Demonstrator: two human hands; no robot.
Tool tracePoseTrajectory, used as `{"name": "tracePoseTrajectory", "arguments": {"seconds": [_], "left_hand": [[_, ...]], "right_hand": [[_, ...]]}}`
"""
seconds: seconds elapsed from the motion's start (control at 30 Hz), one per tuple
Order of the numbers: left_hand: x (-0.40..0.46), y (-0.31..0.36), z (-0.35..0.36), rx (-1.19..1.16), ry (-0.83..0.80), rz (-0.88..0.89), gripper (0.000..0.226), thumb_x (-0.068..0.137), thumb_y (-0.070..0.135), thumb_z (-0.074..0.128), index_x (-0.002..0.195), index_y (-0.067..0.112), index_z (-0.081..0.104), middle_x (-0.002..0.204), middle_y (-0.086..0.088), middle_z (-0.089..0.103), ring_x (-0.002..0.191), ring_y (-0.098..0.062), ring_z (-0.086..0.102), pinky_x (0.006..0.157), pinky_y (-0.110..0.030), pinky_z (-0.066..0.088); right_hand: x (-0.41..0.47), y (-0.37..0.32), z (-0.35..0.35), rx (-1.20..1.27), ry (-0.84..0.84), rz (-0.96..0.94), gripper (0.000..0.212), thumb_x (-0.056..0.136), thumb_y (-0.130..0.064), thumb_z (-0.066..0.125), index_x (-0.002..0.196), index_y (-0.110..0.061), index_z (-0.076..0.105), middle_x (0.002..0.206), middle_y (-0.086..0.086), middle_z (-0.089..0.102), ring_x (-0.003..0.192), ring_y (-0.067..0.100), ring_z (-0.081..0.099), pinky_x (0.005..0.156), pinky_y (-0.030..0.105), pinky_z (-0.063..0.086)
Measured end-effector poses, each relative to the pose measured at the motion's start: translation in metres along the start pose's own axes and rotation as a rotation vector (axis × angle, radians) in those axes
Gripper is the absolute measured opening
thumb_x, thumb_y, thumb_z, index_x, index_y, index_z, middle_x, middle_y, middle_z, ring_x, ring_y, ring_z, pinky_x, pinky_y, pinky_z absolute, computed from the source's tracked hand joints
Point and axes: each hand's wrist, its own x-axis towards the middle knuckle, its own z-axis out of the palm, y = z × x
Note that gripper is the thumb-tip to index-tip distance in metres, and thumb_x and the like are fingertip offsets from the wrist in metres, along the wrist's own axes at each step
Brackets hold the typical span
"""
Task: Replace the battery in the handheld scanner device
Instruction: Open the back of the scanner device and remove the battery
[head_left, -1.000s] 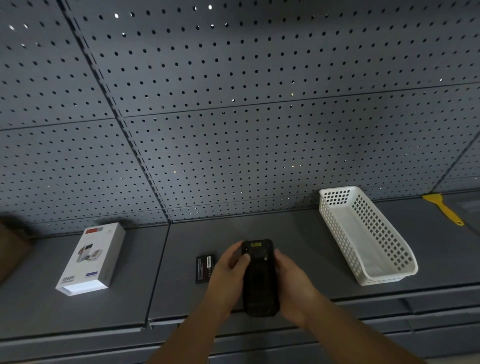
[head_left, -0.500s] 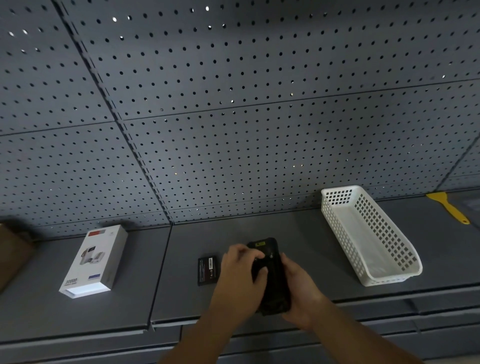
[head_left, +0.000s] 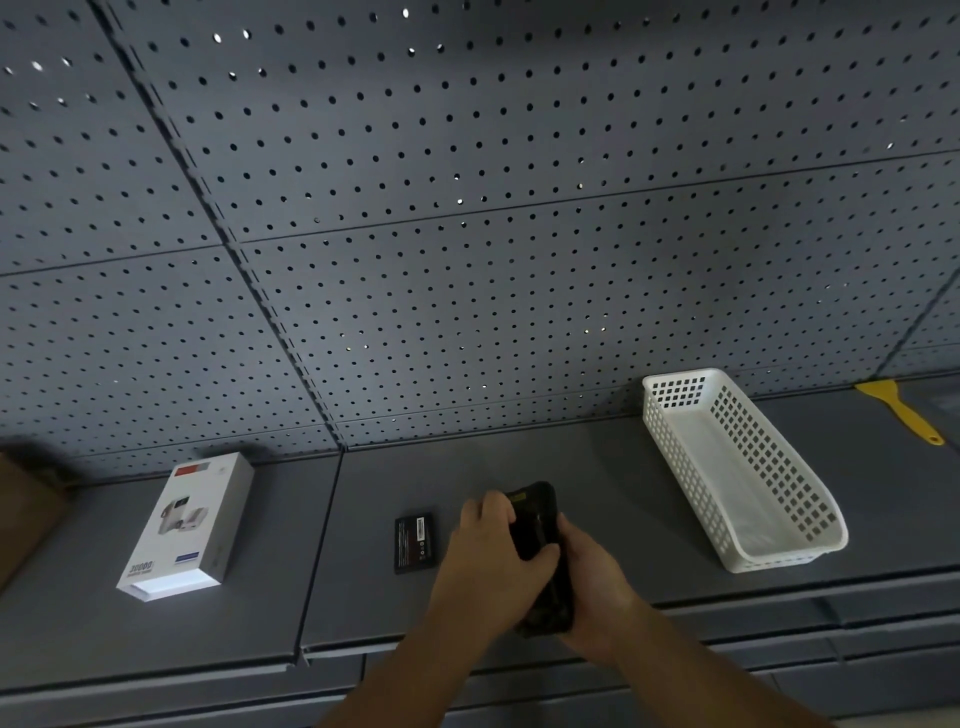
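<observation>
Head view: black rugged scanner (head_left: 540, 525) upright, gripped by left hand (head_left: 493, 561), right hand (head_left: 592, 587) fingers (head_left: 566, 530).

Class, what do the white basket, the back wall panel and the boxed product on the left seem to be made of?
White basket: probably moulded plastic, with a slight sheen and a regular grid of square holes.
Back wall panel: likely painted metal pegboard, matte grey, with rows of round holes.
White box: apparently printed cardboard, smooth, with crisp folded edges.
</observation>
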Motion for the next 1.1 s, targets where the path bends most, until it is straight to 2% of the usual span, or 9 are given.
{"name": "tracePoseTrajectory", "arguments": {"seconds": [0.1,0.2,0.3,0.37,0.47,0.6,0.73,0.9,1.1], "left_hand": [[0.000,0.005,0.001,-0.029,0.048,-0.018,0.040,0.081,0.048,0.070,0.101,0.027,0.042,0.106,0.003,0.048,0.096,-0.020,0.057,0.076,-0.031,0.051],[0.000,0.008,0.001,-0.054,0.113,0.000,0.039,0.079,0.044,0.071,0.101,0.027,0.044,0.105,0.004,0.049,0.095,-0.018,0.057,0.078,-0.032,0.055],[0.000,0.009,-0.004,-0.070,0.165,0.036,0.035,0.080,0.042,0.071,0.101,0.029,0.046,0.104,0.005,0.049,0.096,-0.017,0.054,0.078,-0.028,0.051],[0.000,0.008,-0.009,-0.079,0.197,0.054,0.034,0.082,0.042,0.071,0.103,0.030,0.047,0.103,0.006,0.050,0.096,-0.017,0.054,0.079,-0.028,0.050],[0.004,0.000,-0.017,-0.049,0.198,0.027,0.036,0.085,0.045,0.069,0.112,0.029,0.051,0.107,0.006,0.049,0.097,-0.018,0.056,0.080,-0.030,0.053],[0.008,-0.024,-0.020,0.125,0.072,-0.071,0.042,0.089,0.046,0.065,0.120,0.017,0.058,0.117,-0.002,0.053,0.101,-0.022,0.058,0.083,-0.033,0.054],[0.006,-0.035,-0.008,0.297,-0.058,-0.099,0.048,0.090,0.047,0.062,0.124,0.013,0.057,0.123,-0.008,0.058,0.113,-0.030,0.060,0.091,-0.042,0.057],[0.007,-0.034,0.011,0.460,-0.083,-0.087,0.049,0.093,0.048,0.057,0.127,0.013,0.054,0.130,-0.010,0.057,0.125,-0.033,0.052,0.092,-0.043,0.054],[0.013,-0.037,0.019,0.552,-0.082,-0.068,0.042,0.097,0.043,0.052,0.126,0.013,0.056,0.130,-0.010,0.059,0.127,-0.030,0.049,0.093,-0.043,0.053]], "right_hand": [[0.001,-0.002,0.001,0.014,0.021,-0.007,0.065,0.107,-0.055,0.031,0.130,-0.011,0.073,0.125,0.023,0.076,0.104,0.037,0.076,0.088,0.049,0.056],[0.005,-0.001,0.000,0.034,0.036,-0.017,0.067,0.107,-0.057,0.029,0.134,-0.012,0.071,0.133,0.024,0.072,0.123,0.040,0.067,0.107,0.055,0.049],[0.005,-0.004,0.000,0.080,0.045,-0.049,0.068,0.107,-0.057,0.027,0.135,-0.011,0.068,0.133,0.025,0.072,0.130,0.042,0.063,0.118,0.059,0.040],[0.003,-0.007,0.001,0.106,0.049,-0.067,0.068,0.107,-0.056,0.027,0.134,-0.009,0.068,0.130,0.026,0.073,0.127,0.044,0.063,0.116,0.060,0.042],[0.004,-0.011,-0.003,0.129,0.065,-0.095,0.068,0.107,-0.057,0.029,0.137,-0.008,0.065,0.123,0.025,0.072,0.108,0.042,0.068,0.096,0.056,0.052],[0.002,-0.017,-0.008,0.148,0.077,-0.116,0.063,0.105,-0.056,0.037,0.134,-0.008,0.066,0.116,0.023,0.069,0.103,0.040,0.065,0.106,0.061,0.046],[-0.002,-0.022,-0.009,0.138,0.085,-0.121,0.060,0.105,-0.056,0.038,0.128,-0.011,0.070,0.122,0.021,0.069,0.106,0.038,0.066,0.095,0.055,0.052],[-0.007,-0.023,-0.006,0.148,0.069,-0.138,0.061,0.105,-0.056,0.037,0.114,-0.010,0.076,0.108,0.019,0.075,0.100,0.037,0.067,0.090,0.053,0.052],[-0.008,-0.026,-0.006,0.141,0.080,-0.134,0.061,0.103,-0.057,0.041,0.115,-0.010,0.078,0.106,0.019,0.079,0.101,0.038,0.069,0.088,0.053,0.055]]}}
